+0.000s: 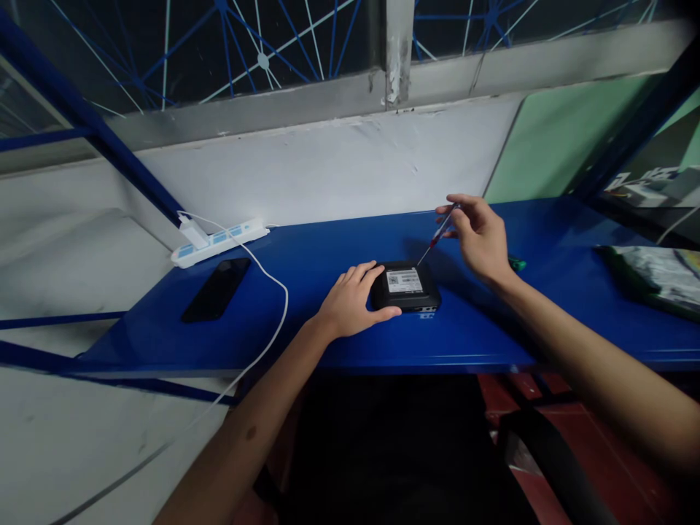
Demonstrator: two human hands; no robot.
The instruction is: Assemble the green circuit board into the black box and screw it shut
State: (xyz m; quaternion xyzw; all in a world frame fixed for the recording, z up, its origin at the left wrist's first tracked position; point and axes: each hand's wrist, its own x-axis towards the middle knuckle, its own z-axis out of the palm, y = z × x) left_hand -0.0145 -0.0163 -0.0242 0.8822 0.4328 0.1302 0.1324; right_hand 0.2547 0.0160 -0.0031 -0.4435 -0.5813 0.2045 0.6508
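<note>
A small black box-shaped device [407,286] with a white label on top lies on the blue table [306,321]. My left hand [353,300] grips its left side, thumb along the front edge and fingers over the top. My right hand [480,235] hovers just right of and behind the device, pinching a thin screwdriver [436,237] with a red and clear handle. The screwdriver slants down to the left, its tip at the device's top right corner.
A white power strip [222,240] with a plugged charger and white cable [273,299] sits at the back left, a black phone [217,289] in front of it. A small green object [517,264] lies behind my right wrist. A plastic-wrapped bundle [656,277] rests at the far right.
</note>
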